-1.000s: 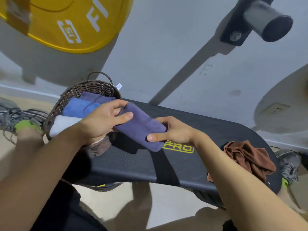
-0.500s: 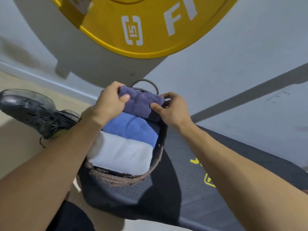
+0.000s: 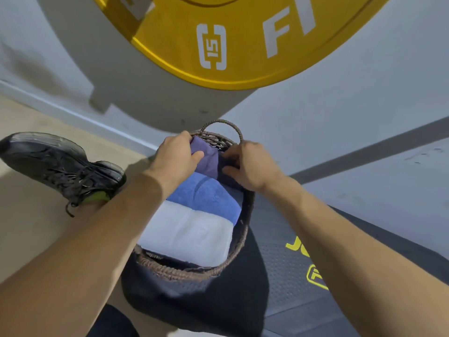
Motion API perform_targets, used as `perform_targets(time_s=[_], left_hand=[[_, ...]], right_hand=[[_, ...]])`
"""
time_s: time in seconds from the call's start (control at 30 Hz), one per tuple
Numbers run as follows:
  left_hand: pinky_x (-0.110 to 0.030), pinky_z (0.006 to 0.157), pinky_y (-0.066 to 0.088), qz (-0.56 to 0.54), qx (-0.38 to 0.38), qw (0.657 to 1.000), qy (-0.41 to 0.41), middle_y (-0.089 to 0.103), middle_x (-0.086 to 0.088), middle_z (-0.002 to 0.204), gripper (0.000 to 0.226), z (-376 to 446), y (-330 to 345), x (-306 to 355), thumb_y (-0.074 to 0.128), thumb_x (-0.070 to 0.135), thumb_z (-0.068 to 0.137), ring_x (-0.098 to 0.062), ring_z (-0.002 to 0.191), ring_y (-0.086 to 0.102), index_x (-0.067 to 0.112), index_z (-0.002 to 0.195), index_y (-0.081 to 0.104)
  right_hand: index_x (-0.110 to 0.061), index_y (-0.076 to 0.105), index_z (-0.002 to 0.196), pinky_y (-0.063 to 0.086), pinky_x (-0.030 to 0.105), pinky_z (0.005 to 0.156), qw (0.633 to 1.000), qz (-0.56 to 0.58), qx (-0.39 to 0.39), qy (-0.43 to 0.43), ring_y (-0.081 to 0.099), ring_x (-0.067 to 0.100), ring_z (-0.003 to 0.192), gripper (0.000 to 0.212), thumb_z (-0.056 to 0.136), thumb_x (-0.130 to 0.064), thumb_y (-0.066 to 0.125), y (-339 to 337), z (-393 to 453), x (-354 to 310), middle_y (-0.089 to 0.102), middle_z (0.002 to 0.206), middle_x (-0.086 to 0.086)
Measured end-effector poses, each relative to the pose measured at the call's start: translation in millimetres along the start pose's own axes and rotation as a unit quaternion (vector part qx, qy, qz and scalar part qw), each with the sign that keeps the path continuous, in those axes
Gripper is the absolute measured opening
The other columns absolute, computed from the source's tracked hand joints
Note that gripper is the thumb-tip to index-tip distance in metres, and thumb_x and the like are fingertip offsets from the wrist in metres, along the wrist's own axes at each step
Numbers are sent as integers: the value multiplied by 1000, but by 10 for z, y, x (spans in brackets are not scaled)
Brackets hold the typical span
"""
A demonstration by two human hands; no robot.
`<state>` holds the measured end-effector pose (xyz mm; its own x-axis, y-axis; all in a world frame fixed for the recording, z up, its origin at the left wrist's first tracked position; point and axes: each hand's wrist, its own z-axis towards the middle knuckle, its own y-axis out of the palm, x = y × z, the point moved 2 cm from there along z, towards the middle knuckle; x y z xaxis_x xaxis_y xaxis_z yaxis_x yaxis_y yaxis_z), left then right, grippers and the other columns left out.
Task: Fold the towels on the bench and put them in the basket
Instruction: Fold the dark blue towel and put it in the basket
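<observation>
Fingers of the left hand (image 3: pixel 176 155) are curled over the left end of a folded purple towel (image 3: pixel 206 159), thumb laid on its top face. The right hand (image 3: pixel 247 166) is placed at the towel's right end, fingers bent down against it and the thumb pointed left; whether it is pinched there or only pressed cannot be told. The purple towel is seated at the far end of the wicker basket (image 3: pixel 246 222), just below the loop handle (image 3: pixel 224 126).

Towels counted in the basket: three. From far to near they are the purple one, a folded blue towel (image 3: pixel 206 195) touching it, and a folded white towel (image 3: pixel 189 233) touching the blue one. All three lie side by side and fill the basket's width.

One basket is noted, standing on the left end of the black bench (image 3: pixel 279 239), whose perforated pad carries yellow lettering to the right. One dark laced shoe (image 3: pixel 60 166) is seen on the floor to the left of the basket. One yellow weight plate (image 3: pixel 243 45), marked 15, hangs against the grey wall beyond.
</observation>
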<state>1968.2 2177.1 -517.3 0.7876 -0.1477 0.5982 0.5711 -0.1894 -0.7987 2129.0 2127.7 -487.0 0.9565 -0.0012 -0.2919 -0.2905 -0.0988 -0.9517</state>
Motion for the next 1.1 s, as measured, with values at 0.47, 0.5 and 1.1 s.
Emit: perform_targets(time_s=[0.47,0.5,1.1], left_hand=[[-41,110,33,98,-112,985,91,31,-4,136,70,-326,-10,-189,68,28,89,-24,131,33,29,149,32],[-38,113,29,108,-115,981,109,21,-3,146,72,-328,23,-157,66,23,91,-24,134,27,29,152,28],[-37,105,34,195,-84,971,108,50,1,140,51,-248,-15,21,69,31,89,-28,125,43,21,136,52]], right_hand=[[-16,51,140,39,34,105,992,-39,-120,-27,41,28,129,75,80,-54,73,128,-53,-21,53,132,15],[-17,49,140,38,37,107,989,-48,-136,-25,38,29,130,74,81,-54,72,128,-41,-37,52,133,14],[-17,67,107,53,28,85,979,185,77,40,65,13,93,34,79,-30,80,-139,-829,444,66,103,1]])
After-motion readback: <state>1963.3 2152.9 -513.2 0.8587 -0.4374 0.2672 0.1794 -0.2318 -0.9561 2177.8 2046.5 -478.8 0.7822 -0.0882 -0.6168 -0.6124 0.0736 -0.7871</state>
